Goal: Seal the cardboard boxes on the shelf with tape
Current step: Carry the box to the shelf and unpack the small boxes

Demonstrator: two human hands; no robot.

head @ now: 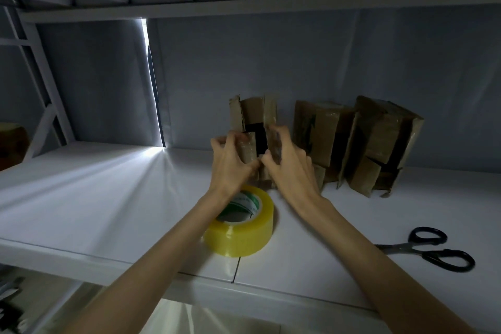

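Three cardboard boxes stand on the white shelf (108,198), all behind the tape roll (240,225). The nearest box (253,114) is just beyond the roll with its flaps open toward the camera; the second box (317,130) and the third box (385,144) stand to its right, farther from the roll, and their flaps also look unsealed.

Both hands are on the nearest box. The left hand (230,163) curls its fingers (235,138) round the left flap, and the right hand (287,163) pinches the right flap, which carries shiny old tape.

Likely trouble, as I judge it: the box stands on end and looks light, so pressing the flaps shut could tip it backward or push it into the second box. The flaps look creased and may spring apart once a hand lets go to fetch tape. The left forearm passes just over the roll and could knock it toward the shelf edge.

Count: three boxes, one roll of clear yellowish tape, one pair of black-handled scissors (433,249) lying right of the roll, well apart from it.
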